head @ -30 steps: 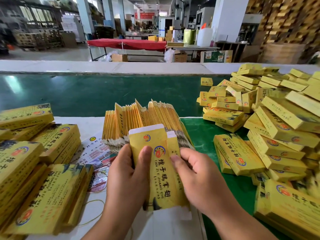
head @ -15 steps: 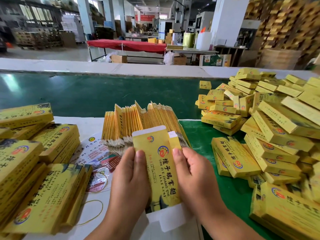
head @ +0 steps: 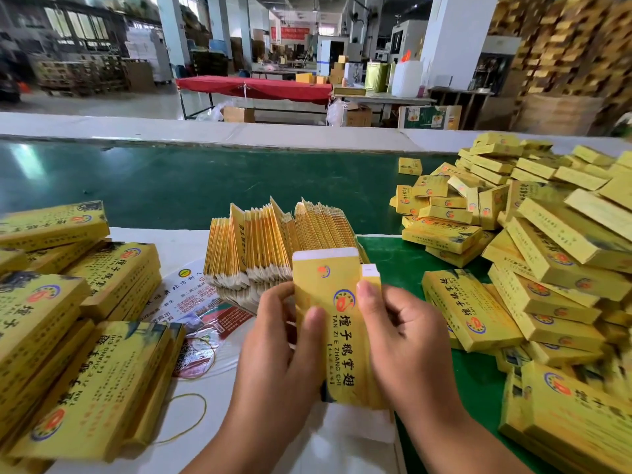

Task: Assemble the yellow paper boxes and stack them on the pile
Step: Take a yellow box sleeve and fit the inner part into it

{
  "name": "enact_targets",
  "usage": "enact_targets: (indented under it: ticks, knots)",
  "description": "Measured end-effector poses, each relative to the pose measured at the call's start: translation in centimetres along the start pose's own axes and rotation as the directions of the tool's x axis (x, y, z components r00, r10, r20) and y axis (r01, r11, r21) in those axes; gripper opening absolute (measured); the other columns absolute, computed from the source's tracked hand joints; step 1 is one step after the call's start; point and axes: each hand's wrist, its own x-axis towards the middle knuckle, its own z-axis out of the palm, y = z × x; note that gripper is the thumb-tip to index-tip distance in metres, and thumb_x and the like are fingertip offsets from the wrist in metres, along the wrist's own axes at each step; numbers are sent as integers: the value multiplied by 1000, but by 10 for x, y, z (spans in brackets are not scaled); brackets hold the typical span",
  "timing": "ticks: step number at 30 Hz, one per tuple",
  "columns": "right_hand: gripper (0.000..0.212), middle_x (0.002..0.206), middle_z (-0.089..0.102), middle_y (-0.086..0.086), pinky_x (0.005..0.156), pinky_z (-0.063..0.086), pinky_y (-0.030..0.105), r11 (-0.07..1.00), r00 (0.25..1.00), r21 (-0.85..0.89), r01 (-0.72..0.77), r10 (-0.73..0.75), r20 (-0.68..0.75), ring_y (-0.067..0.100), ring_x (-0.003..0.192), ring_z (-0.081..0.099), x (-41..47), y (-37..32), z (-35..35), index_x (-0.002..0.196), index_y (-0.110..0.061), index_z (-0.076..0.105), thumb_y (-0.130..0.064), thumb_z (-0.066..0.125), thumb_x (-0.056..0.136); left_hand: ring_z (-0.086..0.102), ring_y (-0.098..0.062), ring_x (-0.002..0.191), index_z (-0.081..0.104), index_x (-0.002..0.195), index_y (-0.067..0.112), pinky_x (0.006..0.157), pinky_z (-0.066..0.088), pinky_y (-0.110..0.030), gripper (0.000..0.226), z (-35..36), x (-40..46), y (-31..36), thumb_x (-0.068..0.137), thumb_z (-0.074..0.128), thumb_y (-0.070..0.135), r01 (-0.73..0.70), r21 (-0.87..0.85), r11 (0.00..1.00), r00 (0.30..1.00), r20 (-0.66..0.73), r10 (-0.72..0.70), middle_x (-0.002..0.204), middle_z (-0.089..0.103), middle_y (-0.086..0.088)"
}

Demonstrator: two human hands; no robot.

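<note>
I hold one yellow paper box [head: 337, 316] upright in front of me, with its white top flaps standing open. My left hand [head: 284, 350] grips its left edge, thumb on the printed front. My right hand [head: 407, 343] grips the right edge, thumb pressed near the top. Behind it stands a fanned bundle of flat box blanks [head: 273, 241]. A large pile of assembled yellow boxes [head: 547, 254] fills the right side.
Bundles of flat yellow boxes [head: 68, 330] lie stacked at the left on a white sheet [head: 191, 244]. Printed leaflets [head: 201, 306] and rubber bands [head: 191, 419] lie between them and my hands. A green conveyor belt [head: 171, 183] runs across behind.
Both hands have shifted their grip on the box, which has risen slightly and squared up from flat. My right thumb has moved higher on its right edge.
</note>
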Motion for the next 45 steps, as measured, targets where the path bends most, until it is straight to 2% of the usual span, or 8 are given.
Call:
enact_targets:
  ticks: [6, 9, 16, 22, 27, 29, 34, 45]
  knots:
    - [43, 83, 61, -6, 65, 52, 35, 992, 975, 91, 87, -103, 196, 14, 79, 62, -11, -14, 6, 116, -23, 71, -45, 37, 101, 67, -14, 93, 66, 109, 30, 79, 55, -26, 53, -5, 2, 1, 67, 73, 62, 220, -333, 917, 923, 374, -86, 100, 72, -7]
    - [42, 97, 65, -6, 76, 54, 26, 985, 972, 75, 157, -167, 164, 11, 91, 65, -8, -15, 0, 129, -17, 64, -38, 44, 99, 68, -35, 96, 71, 105, 15, 83, 57, -45, 59, -17, 7, 1, 59, 87, 48, 517, -531, 672, 814, 549, -192, 105, 70, -22]
    - [29, 95, 64, -10, 71, 53, 53, 969, 986, 237, -67, 28, 164, 24, 87, 63, 5, -8, -15, 105, -33, 68, -45, 67, 78, 67, -40, 99, 65, 116, -5, 89, 53, -51, 61, -35, 8, -4, 69, 84, 29, 710, -582, 397, 654, 754, -65, 110, 67, -29]
    - [18, 76, 60, 3, 44, 47, 23, 878, 908, 461, -129, -82, 411, 13, 45, 56, 3, -6, -15, 92, -12, 63, -27, 68, 84, 50, -49, 120, 35, 131, -24, 106, 36, -55, 40, -31, 5, -4, 100, 38, 1, 662, -703, 260, 696, 705, 136, 128, 49, -41]
    - [27, 64, 51, 10, 37, 41, 20, 834, 898, 517, -191, -65, 436, 17, 39, 51, 2, -3, -16, 73, -9, 50, -25, 57, 94, 71, -1, 74, 69, 81, -15, 83, 48, -9, 37, -38, 11, -7, 100, 46, 7, 656, -639, 402, 712, 700, -50, 69, 73, -17]
    - [32, 64, 46, 16, 39, 38, 20, 864, 918, 483, -144, -66, 390, 21, 44, 50, 1, -2, -15, 68, -14, 49, -31, 55, 94, 51, 17, 37, 60, 68, 6, 58, 40, 3, 48, -42, 6, -2, 103, 28, 1, 537, -455, 710, 757, 632, -168, 23, 42, 11]
    - [49, 55, 38, 11, 49, 32, 29, 965, 967, 257, 48, -110, 230, 18, 50, 36, 5, 1, -14, 63, 0, 42, -36, 49, 95, 73, -30, 80, 58, 114, 16, 63, 59, -32, 43, -18, 9, 0, 75, 74, 26, 275, -476, 835, 914, 400, -73, 90, 73, -22]
    - [54, 56, 42, 21, 47, 32, 41, 954, 977, 299, -28, -37, 208, 36, 50, 38, 6, 0, -16, 67, 4, 44, -43, 48, 93, 62, -39, 75, 60, 117, 24, 68, 53, -62, 52, -21, 9, -4, 71, 83, 31, 108, -457, 883, 943, 328, 54, 92, 66, -25]
